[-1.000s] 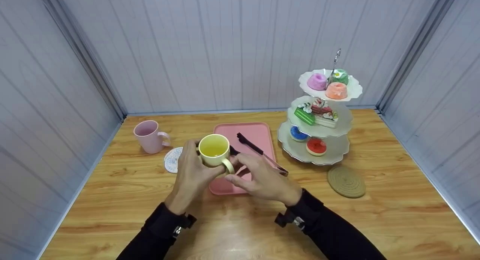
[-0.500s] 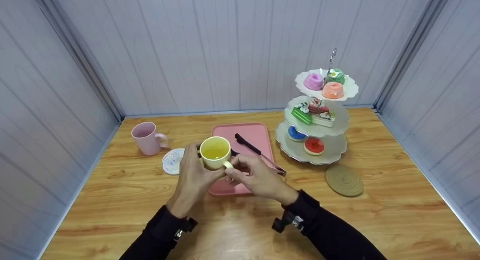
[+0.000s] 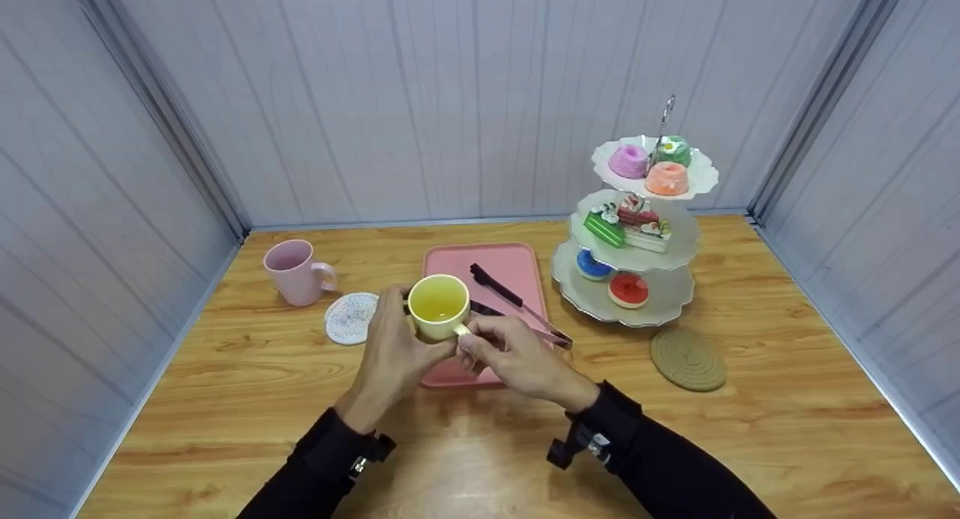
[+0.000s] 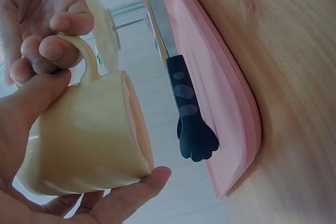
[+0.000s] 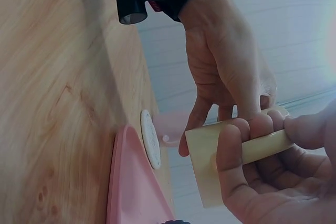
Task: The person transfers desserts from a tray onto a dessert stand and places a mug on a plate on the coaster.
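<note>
A pale yellow mug point(image 3: 439, 307) is held up above the pink tray point(image 3: 517, 260). My left hand point(image 3: 394, 358) grips it round the body from the left, thumb toward the handle side. At the lower right of the mug, my right hand point(image 3: 517, 358) pinches the handle with thumb and fingers. In the left wrist view the mug handle point(image 4: 90, 59) passes among the right fingers. The right wrist view also has those fingers curled at the handle point(image 5: 265, 148). Tongs point(image 3: 499, 288) with black paw-shaped tips lie across the tray, partly hidden behind the mug and right hand.
A pink mug point(image 3: 296, 275) stands back left, beside a round patterned coaster point(image 3: 349, 320). On the right rises a three-tier stand point(image 3: 592, 301) bearing several toy cakes and donuts. A woven round coaster point(image 3: 688, 360) lies in front of it. Pale panelled walls enclose the wooden table.
My right fingers have closed onto the handle, having been loosely beside it a second ago. The yellow mug has shifted slightly right and lower, and its handle has swung toward the right hand.
</note>
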`<action>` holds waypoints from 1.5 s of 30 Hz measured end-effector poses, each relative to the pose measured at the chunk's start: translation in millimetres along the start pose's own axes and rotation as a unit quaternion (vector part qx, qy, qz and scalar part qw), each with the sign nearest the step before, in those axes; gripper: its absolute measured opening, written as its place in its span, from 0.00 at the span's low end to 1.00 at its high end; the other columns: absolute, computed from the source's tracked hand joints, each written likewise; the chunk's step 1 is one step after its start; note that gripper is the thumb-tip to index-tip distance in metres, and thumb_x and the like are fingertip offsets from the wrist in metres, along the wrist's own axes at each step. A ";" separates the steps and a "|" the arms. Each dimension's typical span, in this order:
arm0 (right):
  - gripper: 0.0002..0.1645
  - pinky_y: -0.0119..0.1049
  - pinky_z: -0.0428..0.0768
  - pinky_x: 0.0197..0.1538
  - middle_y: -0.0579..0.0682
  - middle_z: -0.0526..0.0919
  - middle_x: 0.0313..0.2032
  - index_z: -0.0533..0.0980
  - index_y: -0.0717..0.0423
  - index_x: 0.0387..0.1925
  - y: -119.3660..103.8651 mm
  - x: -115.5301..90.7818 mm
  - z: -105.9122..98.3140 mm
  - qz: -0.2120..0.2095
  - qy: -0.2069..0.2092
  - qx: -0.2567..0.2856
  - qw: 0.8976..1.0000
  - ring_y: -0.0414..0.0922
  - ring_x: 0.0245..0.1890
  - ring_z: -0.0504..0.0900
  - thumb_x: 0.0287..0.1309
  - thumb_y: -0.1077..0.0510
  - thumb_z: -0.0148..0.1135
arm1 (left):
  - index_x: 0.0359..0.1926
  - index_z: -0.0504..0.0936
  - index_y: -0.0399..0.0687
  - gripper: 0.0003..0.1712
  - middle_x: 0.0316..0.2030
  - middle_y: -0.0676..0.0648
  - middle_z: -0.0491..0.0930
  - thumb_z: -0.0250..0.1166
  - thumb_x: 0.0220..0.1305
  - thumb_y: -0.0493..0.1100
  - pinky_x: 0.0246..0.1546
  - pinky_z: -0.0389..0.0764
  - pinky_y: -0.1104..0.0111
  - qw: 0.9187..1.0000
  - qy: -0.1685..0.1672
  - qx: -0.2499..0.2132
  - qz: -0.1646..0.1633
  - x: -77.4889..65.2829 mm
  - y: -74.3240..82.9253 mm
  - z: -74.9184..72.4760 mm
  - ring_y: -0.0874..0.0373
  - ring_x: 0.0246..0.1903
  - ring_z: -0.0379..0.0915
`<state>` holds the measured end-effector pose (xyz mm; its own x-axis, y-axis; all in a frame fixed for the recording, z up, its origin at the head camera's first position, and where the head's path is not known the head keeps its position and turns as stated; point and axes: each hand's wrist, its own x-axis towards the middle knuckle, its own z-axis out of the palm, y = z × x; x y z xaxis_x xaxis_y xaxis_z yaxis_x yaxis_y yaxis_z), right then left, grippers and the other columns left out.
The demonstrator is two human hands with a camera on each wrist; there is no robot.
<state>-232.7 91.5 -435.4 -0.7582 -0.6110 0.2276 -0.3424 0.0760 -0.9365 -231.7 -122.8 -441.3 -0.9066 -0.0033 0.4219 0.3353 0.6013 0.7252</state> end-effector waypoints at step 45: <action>0.17 0.44 0.89 0.43 0.58 0.85 0.36 0.80 0.69 0.45 4.8 -40.5 -44.2 0.028 0.077 -0.037 0.996 0.61 0.38 0.85 0.80 0.55 0.57 | 0.66 0.76 0.47 0.43 0.61 0.46 0.79 0.84 0.54 0.55 0.64 0.81 0.54 0.996 -0.042 0.027 0.068 -9.6 -10.1 2.9 0.48 0.60 0.79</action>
<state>-228.1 151.4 -437.3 -0.8510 -0.4769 0.2197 -0.3333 0.1674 -0.9278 -227.1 -126.5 -454.3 -0.8731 0.1472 0.4649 0.4441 0.6337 0.6334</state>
